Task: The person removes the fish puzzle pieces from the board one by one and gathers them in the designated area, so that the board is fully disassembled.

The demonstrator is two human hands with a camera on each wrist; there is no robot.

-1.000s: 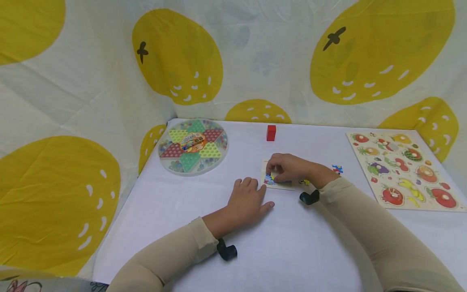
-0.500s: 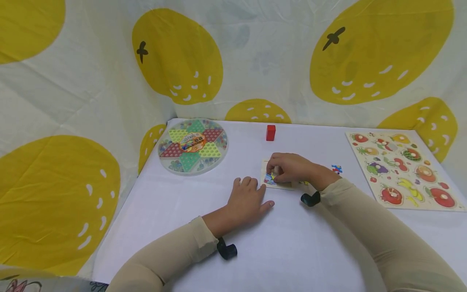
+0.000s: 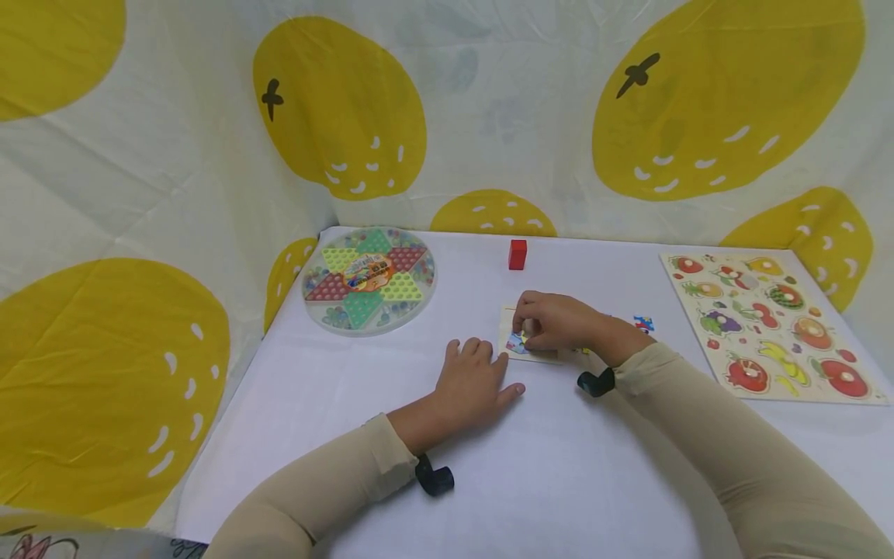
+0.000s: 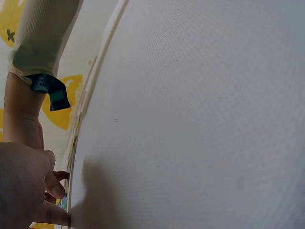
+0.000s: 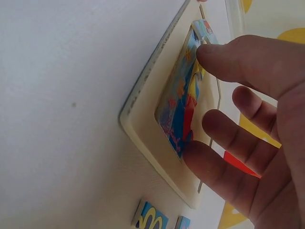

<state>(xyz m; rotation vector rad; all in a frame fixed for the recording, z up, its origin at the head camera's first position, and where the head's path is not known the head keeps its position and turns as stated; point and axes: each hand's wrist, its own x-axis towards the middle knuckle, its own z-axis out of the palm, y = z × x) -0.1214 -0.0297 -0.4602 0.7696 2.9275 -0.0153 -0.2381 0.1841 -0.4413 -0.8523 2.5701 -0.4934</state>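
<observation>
A small wooden puzzle board (image 3: 507, 320) lies mid-table, with blue, yellow and red picture pieces (image 5: 177, 112) in its recess. My right hand (image 3: 562, 320) is over it, thumb and fingers curved. In the right wrist view, the right hand's (image 5: 286, 119) thumb touches a slightly raised piece (image 5: 206, 29) at one end of the recess, and a fingertip touches the picture's other end. My left hand (image 3: 471, 384) rests palm down with fingers spread, one fingertip at the board's near-left corner. In the left wrist view, the left hand (image 4: 21, 181) partly covers the board.
Loose puzzle pieces lie right of the board, one blue and red (image 3: 644, 323), another blue with yellow (image 5: 151, 217). A round Chinese checkers board (image 3: 370, 281) is at the back left. A red block (image 3: 518, 255) stands behind; a fruit peg board (image 3: 761, 326) lies right.
My right hand and wrist shift very slightly to the right over the puzzle board. The left hand stays in place.
</observation>
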